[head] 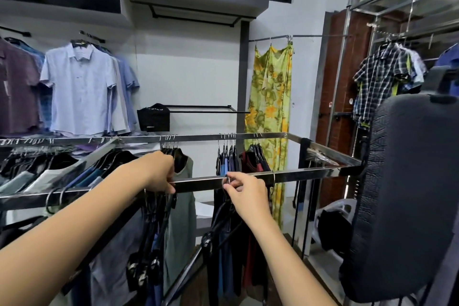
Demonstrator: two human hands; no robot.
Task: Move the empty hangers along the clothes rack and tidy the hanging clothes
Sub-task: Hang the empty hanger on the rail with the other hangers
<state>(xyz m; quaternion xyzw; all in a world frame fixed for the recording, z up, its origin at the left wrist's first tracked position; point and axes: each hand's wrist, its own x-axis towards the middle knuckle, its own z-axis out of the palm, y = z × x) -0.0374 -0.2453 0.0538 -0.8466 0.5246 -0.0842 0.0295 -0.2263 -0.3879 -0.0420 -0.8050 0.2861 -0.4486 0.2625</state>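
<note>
A shiny metal clothes rack has a near rail (305,175) running across the middle of the view. My left hand (160,174) grips a bunch of black empty hangers (152,231) at their hooks on this rail. My right hand (244,190) pinches the metal hook of another group of black hangers (218,223) a little to the right. Dark garments and a grey-green top (180,218) hang below the rail between my hands. One more hook (273,179) sits on the rail just right of my right hand.
The far rail (198,137) carries small groups of hung clothes. A dark padded chair back (407,194) stands close at the right. A yellow floral dress (270,107) hangs by the wall, and shirts (79,87) hang at the back left.
</note>
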